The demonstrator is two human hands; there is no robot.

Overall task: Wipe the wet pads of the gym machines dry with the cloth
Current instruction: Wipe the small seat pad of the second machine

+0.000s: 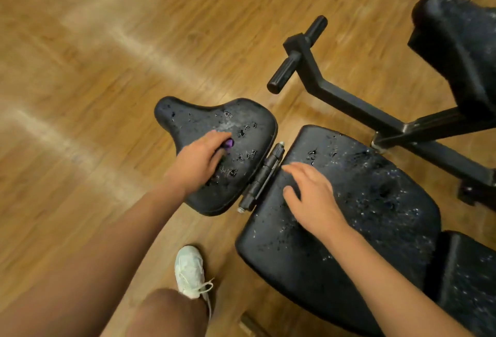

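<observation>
Purple cloth [229,143], one piece, shows only as a small bunched fold poking out from under the curled fingers of the left hand [200,163]. We see that hand gripping it and pressing it down on the saddle-shaped seat pad [241,119], near the pad's middle. How much of the cloth lies inside the fist we cannot tell.

The right hand [312,194] rests flat on the larger bench pad [381,202], close to its near end, with the fingers straight and a little apart and holding nothing. A black metal hinge [264,175] sits between these two pads.

We count four black pads in all. The seat pad and the bench pad carry beads and patches of water. A third pad [467,283] lies at the lower right and touches the bench pad's far end. A fourth pad [456,41] stands at the upper right, well apart from the hands. Both of these are speckled white.

A black steel frame [349,103] runs behind the pads and carries two round handle grips, one nearer [284,72] and one farther [318,25].

Below the seat pad we see one white laced shoe [189,269] and one bare knee [166,312] over the wood-plank floor [94,68].
</observation>
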